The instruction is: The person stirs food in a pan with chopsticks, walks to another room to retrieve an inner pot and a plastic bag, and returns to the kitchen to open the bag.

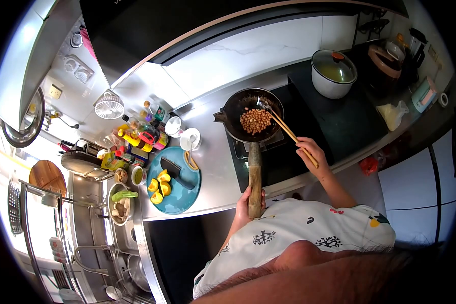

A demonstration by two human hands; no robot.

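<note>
A black wok (233, 121) sits tilted over the hob (283, 175), with reddish-brown peanuts (256, 120) gathered in its bottom. My left hand (244, 203) is wrapped round the lower end of the wok's long wooden handle (255, 175). In my right hand (311, 152) is a pair of wooden chopsticks (289, 133), whose far tips reach into the wok at the upper right edge of the peanuts.
A lidded white pot (333, 83) stands right of the wok. On the left, a blue board (185, 195) holds a cleaver (176, 172) and yellow pieces (159, 188). Bottles (149, 134), white cups (190, 138) and a vegetable bowl (120, 215) are near it. A kettle stands far right.
</note>
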